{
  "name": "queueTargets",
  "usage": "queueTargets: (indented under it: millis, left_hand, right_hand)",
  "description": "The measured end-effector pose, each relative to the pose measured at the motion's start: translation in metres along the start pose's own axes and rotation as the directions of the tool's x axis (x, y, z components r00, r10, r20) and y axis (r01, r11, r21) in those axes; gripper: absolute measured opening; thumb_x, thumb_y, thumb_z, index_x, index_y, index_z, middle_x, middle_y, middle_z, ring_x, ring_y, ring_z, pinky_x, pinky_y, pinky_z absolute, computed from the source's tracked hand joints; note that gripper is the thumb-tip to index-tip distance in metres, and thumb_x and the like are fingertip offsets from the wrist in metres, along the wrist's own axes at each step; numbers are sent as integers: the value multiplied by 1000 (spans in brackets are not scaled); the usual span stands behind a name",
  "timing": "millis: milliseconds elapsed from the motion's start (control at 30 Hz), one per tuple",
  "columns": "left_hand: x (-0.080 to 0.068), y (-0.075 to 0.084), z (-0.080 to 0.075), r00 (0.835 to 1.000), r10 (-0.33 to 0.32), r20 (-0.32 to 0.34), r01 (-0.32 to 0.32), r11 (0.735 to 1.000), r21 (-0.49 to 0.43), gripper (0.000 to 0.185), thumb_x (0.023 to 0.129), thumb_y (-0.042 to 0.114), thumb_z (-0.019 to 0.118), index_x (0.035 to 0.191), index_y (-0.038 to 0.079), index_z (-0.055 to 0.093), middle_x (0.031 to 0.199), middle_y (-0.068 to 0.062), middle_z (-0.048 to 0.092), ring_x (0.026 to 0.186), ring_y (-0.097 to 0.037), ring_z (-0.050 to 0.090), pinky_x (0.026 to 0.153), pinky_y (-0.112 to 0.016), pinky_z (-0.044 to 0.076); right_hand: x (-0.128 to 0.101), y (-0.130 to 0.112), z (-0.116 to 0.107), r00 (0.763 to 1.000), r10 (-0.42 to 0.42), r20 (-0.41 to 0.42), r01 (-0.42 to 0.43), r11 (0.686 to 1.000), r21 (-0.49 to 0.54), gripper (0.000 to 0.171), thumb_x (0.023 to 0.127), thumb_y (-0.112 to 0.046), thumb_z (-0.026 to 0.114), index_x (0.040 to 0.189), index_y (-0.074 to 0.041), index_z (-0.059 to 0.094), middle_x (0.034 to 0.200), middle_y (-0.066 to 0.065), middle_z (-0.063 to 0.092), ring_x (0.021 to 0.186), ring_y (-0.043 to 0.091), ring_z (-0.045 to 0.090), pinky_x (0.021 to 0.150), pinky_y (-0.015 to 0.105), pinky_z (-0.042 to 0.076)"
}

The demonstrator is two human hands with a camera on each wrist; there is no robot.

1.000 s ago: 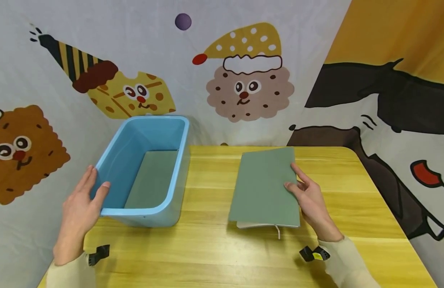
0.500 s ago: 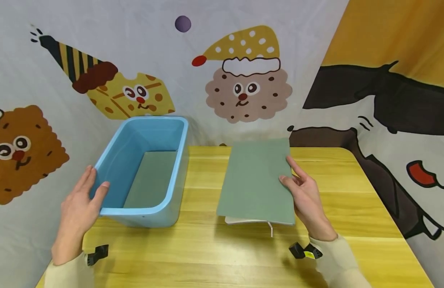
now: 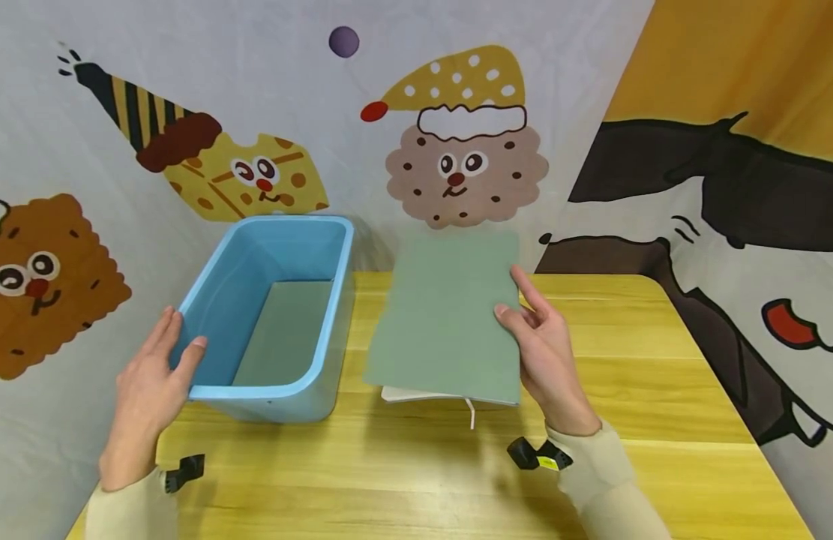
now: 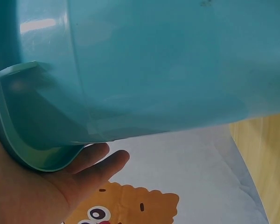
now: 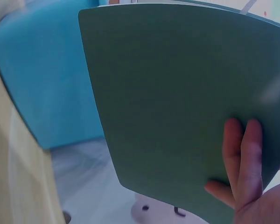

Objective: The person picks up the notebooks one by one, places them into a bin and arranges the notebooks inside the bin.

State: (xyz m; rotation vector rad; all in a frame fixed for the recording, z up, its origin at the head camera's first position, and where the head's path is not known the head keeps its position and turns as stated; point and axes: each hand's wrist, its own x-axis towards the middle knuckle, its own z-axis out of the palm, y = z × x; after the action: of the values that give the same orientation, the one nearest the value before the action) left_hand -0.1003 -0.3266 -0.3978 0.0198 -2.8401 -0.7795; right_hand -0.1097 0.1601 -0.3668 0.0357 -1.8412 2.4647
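Note:
A green-covered notebook point(image 3: 450, 315) with white pages and a pale ribbon is held tilted above the table, right of a blue plastic bin point(image 3: 338, 315). My right hand point(image 3: 547, 349) grips its right edge, thumb on the upper cover; in the right wrist view several fingers point(image 5: 242, 158) press its underside. My left hand point(image 3: 149, 390) holds the near-left corner of the bin's rim, thumb over the inner side. The left wrist view shows fingers point(image 4: 102, 165) outside, below the rim; the thumb is hidden there. A flat green item point(image 3: 288, 330) like the notebook lies on the bin's floor.
The bin stands on a yellow wood-grain table point(image 3: 659, 375), toward its left side. Behind and beside the table hangs a cloth point(image 3: 362, 150) printed with cartoon biscuits and cheese. Black devices, such as the right one point(image 3: 537, 454), are worn at both wrists.
My right hand has carried the notebook leftward, toward the bin, and slightly up off the table. The left hand and the bin stay where they were.

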Motion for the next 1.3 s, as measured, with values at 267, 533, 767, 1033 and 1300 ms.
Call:
queueTargets:
  millis: [267, 533, 767, 1033, 1300]
  left_hand:
    - [0, 2, -1, 1000, 3, -7, -3, 1000, 4, 70, 112, 41, 35, 162, -3, 18, 171, -21, 11, 147, -60, 21, 105, -82, 16]
    - [1, 3, -2, 1000, 3, -17, -3, 1000, 2, 70, 111, 42, 35, 163, -2, 19, 171, -21, 13, 144, -62, 23, 105, -82, 16]
    - [-2, 2, 3, 1000, 15, -19, -15, 1000, 14, 70, 112, 42, 36, 161, -5, 21, 170, -22, 15, 143, -62, 27, 105, -79, 22]
    - [-5, -1, -1, 999, 20, -47, -21, 999, -25, 68, 113, 42, 34, 162, -4, 20, 171, -21, 12, 155, -48, 13, 111, -77, 16]
    - [-2, 1, -3, 998, 40, -41, -42, 998, -40, 68, 113, 43, 30, 161, -5, 22, 171, -22, 11, 158, -41, 5, 115, -75, 11]
  right_hand:
    - [7, -7, 34, 1000, -9, 18, 8, 997, 78, 66, 103, -5, 59, 162, -25, 37, 114, 7, 76, 80, 17, 77, 66, 33, 62]
    - [12, -8, 71, 996, -55, 72, 45, 988, 145, 65, 102, -3, 60, 160, -24, 41, 115, 11, 75, 81, 16, 77, 66, 31, 62]
    - [15, -3, 94, 995, -56, 85, 42, 986, 160, 65, 101, -2, 61, 159, -24, 43, 107, 12, 75, 80, 15, 75, 66, 30, 62]
    - [27, 8, 130, 992, -92, 82, 82, 990, 119, 67, 100, -2, 61, 161, -21, 40, 112, 15, 73, 84, 11, 69, 74, 24, 58]
    - [41, 25, 163, 989, -124, 79, 124, 992, -1, 67, 101, -7, 61, 162, -16, 35, 168, -10, 27, 59, 9, 23, 62, 22, 32]
